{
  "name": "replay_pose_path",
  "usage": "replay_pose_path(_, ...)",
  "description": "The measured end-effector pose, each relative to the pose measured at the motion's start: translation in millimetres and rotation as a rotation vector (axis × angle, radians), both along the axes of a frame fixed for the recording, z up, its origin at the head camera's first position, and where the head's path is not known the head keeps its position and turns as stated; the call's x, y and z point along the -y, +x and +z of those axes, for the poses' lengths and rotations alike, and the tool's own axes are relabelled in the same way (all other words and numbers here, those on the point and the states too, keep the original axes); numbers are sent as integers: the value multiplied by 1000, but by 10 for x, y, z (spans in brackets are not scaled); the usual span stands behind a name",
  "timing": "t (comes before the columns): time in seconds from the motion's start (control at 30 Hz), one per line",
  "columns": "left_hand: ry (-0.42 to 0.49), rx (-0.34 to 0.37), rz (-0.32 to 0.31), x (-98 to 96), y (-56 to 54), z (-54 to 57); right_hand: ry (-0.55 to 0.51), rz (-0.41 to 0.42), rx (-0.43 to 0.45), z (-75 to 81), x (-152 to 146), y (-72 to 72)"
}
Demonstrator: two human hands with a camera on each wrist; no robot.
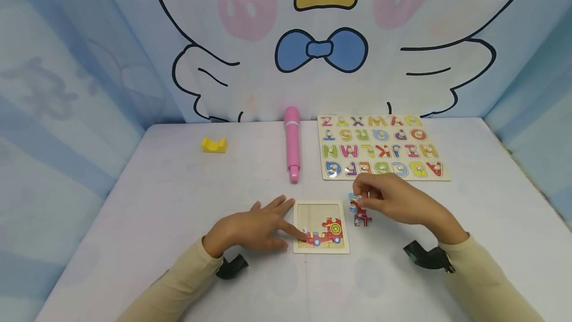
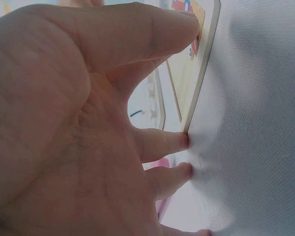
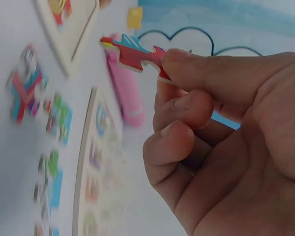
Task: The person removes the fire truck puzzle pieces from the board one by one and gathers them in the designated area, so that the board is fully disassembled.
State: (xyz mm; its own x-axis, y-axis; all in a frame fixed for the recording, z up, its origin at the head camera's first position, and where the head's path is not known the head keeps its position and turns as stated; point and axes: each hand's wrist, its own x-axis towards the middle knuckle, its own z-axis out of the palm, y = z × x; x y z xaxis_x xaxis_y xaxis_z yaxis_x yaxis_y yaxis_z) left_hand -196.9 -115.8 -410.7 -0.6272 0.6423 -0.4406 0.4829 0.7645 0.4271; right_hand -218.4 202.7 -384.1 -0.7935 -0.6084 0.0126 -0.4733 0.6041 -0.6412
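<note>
A small puzzle tray (image 1: pixel 318 203) with a light wooden rim lies on the table, with a few joined red vehicle pieces (image 1: pixel 334 230) in its lower right part. My left hand (image 1: pixel 254 227) is spread beside its left edge, the thumb resting on the pieces and fingertips touching the table and the tray's edge. Between thumb and fingers, my right hand (image 1: pixel 393 198) pinches a red and blue jigsaw piece (image 3: pixel 130 54) above the table, right of the tray. Below that hand lies a loose red jigsaw piece (image 1: pixel 362 219); more loose pieces (image 3: pixel 58 118) show blurred in the right wrist view.
Behind my right hand lies a wooden alphabet board (image 1: pixel 380 148) with colourful knobbed letters. Left of it is a pink pen-shaped tube (image 1: pixel 292 145), and farther left a small yellow block (image 1: pixel 214 145). A printed cloth backdrop (image 1: pixel 319 86) hangs along the table's far edge.
</note>
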Motion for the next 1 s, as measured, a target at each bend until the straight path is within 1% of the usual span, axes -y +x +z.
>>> replay_pose_path(0.13, -3, -2, -2, 0, 1, 0, 39, -34, 17, 2, -242, 18)
replay_pose_path(0.2, -6, -2, -3, 0, 0, 0, 49, -37, 51, -29, -336, 24)
replay_pose_path(0.33, -4, 0, -2, 4, 0, 0, 46, 2, 112, -115, -446, 23)
replay_pose_path(0.4, 3, 0, -2, 6, 1, -3, 45, 24, 121, -147, -478, 21)
replay_pose_path(0.57, 6, 0, 1, 6, 5, -6, 60, 48, 92, -201, -494, 8)
replay_pose_path(0.67, 4, 2, 5, 9, 7, -3, 95, 24, 66, -218, -473, 2)
replay_pose_path(0.87, 12, 5, 8, 10, 0, -6, 171, -43, -14, -262, -418, -9)
replay_pose_path(1.0, 13, 6, 3, 9, -3, -18, 205, -53, -34, -299, -399, -12)
